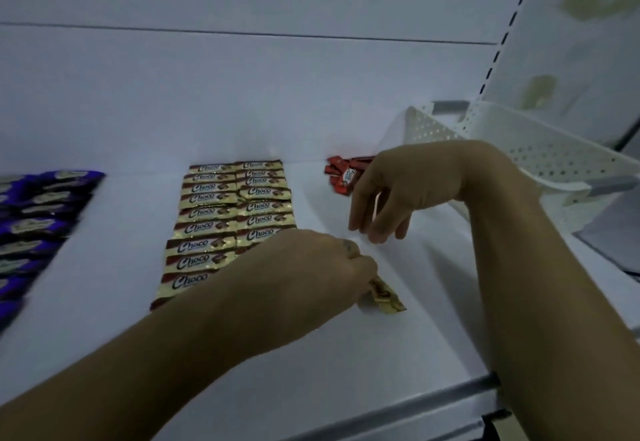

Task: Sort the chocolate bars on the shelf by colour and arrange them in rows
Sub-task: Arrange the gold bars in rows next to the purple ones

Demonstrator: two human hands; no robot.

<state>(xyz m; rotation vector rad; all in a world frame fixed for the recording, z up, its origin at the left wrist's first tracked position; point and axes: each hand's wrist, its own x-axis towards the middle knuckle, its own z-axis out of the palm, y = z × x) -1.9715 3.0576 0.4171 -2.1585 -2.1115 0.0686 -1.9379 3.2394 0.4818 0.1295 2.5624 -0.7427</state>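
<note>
Fingers: left hand (311,262) pinches one gold bar (387,299); right hand (398,191) slack, empty.

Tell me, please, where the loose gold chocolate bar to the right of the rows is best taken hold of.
Probably its free end, from the right and above. The gold chocolate bar is thin and slanted, and the left hand pinches its upper-left end, so only the end pointing right, toward the front of the shelf, is exposed.

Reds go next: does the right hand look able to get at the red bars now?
Probably yes: the right hand hangs beside the red bars with nothing between; the left hand, gripping a gold bar, sits nearer the front.
</note>
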